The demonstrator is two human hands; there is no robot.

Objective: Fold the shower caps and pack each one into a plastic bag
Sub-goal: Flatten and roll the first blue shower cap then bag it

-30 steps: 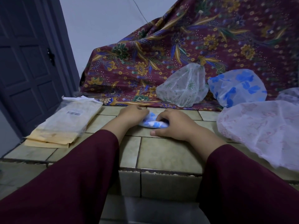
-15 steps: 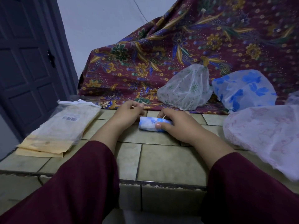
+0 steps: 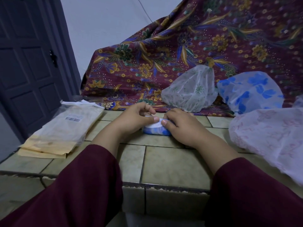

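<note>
Folded blue cap (image 3: pixel 155 130) now pinched from both ends, left hand (image 3: pixel 134 119) thumb meeting right hand (image 3: pixel 178 126) thumb on top.

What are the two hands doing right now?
Left hand: pinching the folded blue shower cap.
Right hand: gripping the same cap.

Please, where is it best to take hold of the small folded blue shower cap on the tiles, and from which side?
Probably across its short middle, from above. The folded blue cap lies flat as a compact bundle on the tiled counter, long side left to right. The left hand and right hand already pinch its top, so one hand could clamp the layers together.
</note>
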